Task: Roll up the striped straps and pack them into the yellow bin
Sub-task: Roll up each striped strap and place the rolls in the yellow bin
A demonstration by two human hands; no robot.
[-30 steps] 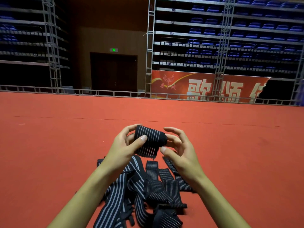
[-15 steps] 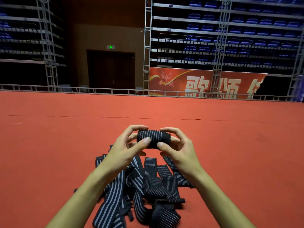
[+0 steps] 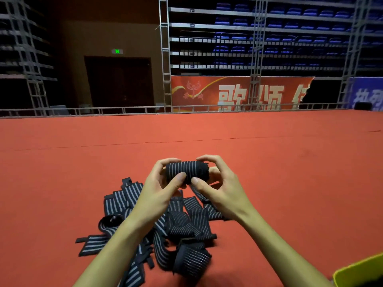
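Note:
A rolled black strap with thin white stripes is held in the air between both hands. My left hand grips its left end, thumb in front and fingers curled over the top. My right hand grips its right end the same way. Below my forearms a loose pile of striped straps lies on the red carpet, with one rolled strap at its near edge. A corner of the yellow bin shows at the bottom right.
Red carpet covers the wide floor all around the pile. A low metal railing runs along its far edge, with scaffolding, blue seats and a red banner behind.
The hanging tail of the strap has been wound in, so the roll is now compact. The view has tilted down and left, bringing the yellow bin's corner into sight.

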